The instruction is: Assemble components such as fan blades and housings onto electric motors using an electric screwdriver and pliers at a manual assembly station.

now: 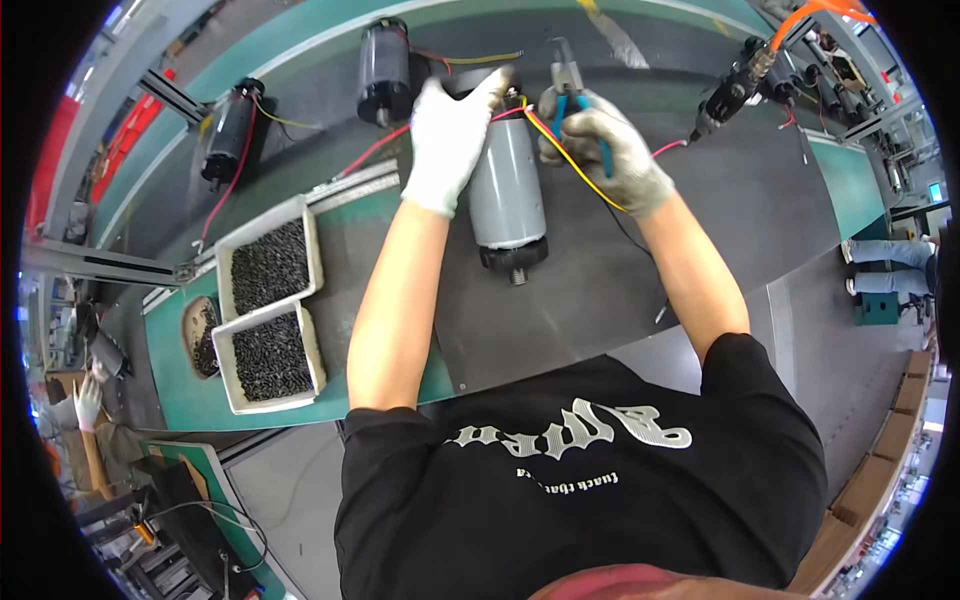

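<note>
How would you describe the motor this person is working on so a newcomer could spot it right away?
Start at the dark conveyor belt running across the bench. Near its middle, between the left hand and right hand, lies a grey motor. Unlike the two black motors further left, its body is light grey and it is being handled.

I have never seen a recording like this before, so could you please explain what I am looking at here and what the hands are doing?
This is one picture from a fisheye camera worn on a person's head, looking down at their own arms, so straight edges look bent. Both hands wear gloves. The left hand rests on the far end of a grey cylindrical motor lying on a dark conveyor belt. The right hand holds blue-handled pliers beside the motor's red and yellow wires. Two more motors lie farther along the belt. To the left, two trays of small dark parts sit on the green bench.
</note>
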A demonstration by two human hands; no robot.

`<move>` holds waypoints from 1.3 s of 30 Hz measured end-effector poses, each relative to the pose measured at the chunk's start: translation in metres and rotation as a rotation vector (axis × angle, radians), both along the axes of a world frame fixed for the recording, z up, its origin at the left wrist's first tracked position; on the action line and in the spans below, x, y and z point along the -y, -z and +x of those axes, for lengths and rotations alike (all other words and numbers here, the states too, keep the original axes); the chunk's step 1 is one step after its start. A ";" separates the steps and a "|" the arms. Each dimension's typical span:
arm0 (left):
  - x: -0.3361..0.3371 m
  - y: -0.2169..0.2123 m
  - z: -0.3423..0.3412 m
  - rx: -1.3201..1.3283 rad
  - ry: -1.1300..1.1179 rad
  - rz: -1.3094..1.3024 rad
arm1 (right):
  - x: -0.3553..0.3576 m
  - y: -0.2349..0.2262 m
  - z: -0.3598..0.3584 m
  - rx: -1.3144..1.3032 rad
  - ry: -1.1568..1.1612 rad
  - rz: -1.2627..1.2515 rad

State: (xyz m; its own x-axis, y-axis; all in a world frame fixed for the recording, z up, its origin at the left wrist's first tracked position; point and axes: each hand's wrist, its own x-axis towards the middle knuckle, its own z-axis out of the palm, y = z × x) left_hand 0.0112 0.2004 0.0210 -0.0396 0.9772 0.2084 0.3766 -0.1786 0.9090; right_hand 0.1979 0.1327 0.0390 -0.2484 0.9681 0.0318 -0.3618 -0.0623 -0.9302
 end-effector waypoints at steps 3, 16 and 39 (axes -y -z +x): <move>0.070 -0.054 -0.006 0.070 0.170 0.240 | 0.067 -0.044 0.012 0.309 -0.002 0.135; 0.109 -0.027 -0.031 0.256 0.520 0.637 | 0.057 -0.171 0.013 1.508 -0.257 0.883; 0.122 -0.042 -0.033 0.223 0.595 0.687 | 0.038 0.066 0.109 1.669 0.583 0.630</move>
